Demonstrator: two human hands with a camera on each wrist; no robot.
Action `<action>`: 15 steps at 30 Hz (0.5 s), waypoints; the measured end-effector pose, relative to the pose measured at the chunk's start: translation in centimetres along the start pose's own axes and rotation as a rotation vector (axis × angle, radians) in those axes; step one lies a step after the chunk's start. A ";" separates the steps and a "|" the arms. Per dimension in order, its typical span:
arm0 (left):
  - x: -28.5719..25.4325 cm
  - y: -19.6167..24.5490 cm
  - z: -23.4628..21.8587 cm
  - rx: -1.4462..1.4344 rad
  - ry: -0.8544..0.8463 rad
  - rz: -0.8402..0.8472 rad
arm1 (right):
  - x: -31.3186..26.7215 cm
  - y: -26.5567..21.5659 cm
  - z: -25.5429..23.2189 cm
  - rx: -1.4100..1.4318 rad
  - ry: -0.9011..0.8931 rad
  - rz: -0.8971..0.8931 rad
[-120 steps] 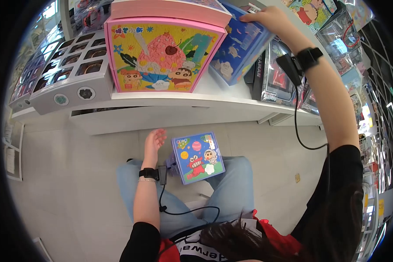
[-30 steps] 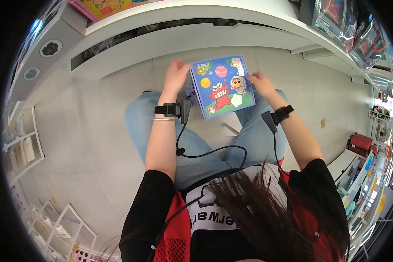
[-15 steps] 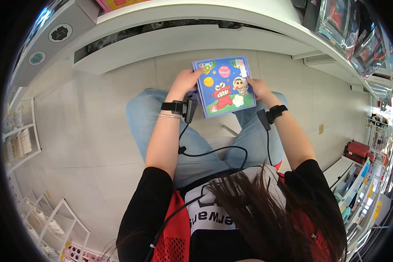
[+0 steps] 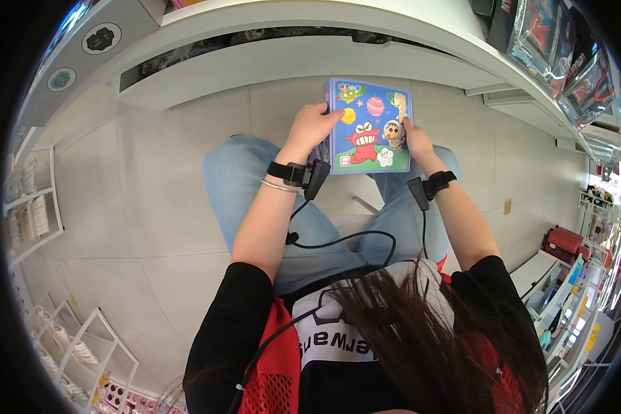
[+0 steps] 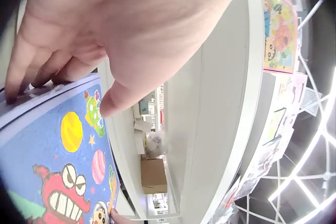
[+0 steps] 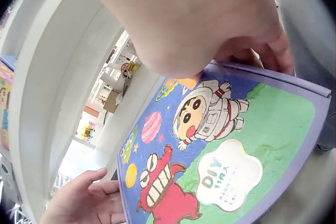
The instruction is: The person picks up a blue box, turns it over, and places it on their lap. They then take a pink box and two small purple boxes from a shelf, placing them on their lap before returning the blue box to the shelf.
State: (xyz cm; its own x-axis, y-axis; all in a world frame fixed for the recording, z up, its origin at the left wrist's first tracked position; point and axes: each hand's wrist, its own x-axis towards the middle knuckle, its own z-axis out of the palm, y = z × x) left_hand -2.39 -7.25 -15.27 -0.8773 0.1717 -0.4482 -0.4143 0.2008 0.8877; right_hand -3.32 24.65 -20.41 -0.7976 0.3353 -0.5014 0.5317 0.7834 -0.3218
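Observation:
A blue cartoon DIY kit box [image 4: 374,157] with a purple rim is held over the lap, its printed front facing up towards the head camera. My left hand [image 4: 309,127] grips its left side; in the left wrist view the thumb of that hand [image 5: 142,35] lies over the printed face and the fingers reach round the edge. At the opposite side my right hand [image 4: 418,141] holds the box, thumb on the front near the astronaut picture. The right wrist view shows this hand's fingers [image 6: 281,50] along the box's edge, their tips partly hidden.
A white shelf [image 4: 269,58] curves across the front, with clear-fronted toy packages [image 4: 541,34] on its right part and a grey display box [image 4: 121,62] at its left end. White racks [image 4: 103,352] stand at lower left. A red suitcase [image 4: 566,241] is far right.
Four seconds ago my right hand was at another blue box on the shelf; it came down to the kit box. Both hands took hold of the kit box, which has turned straighter and shifted slightly right.

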 end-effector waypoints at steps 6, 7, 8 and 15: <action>1.2 -4.3 0.4 -0.282 0.139 0.112 | -0.2 0.2 0.4 0.118 -0.007 0.008; 1.0 -4.2 0.4 -0.282 0.139 0.113 | 0.0 0.6 0.5 0.152 -0.006 -0.003; 0.8 -4.1 0.3 -0.326 0.127 0.066 | 0.1 1.0 0.6 0.151 -0.006 -0.003; -0.8 -2.7 0.0 -0.477 -0.038 -0.073 | -1.6 1.9 -1.0 0.389 -0.069 -0.108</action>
State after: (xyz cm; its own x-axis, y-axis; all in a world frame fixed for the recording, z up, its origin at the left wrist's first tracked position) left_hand -0.54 -7.89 -17.32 -0.8357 0.2106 -0.5072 -0.5476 -0.2498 0.7986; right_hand -1.36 26.11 -19.39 -0.8410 0.2156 -0.4961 0.5242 0.5517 -0.6488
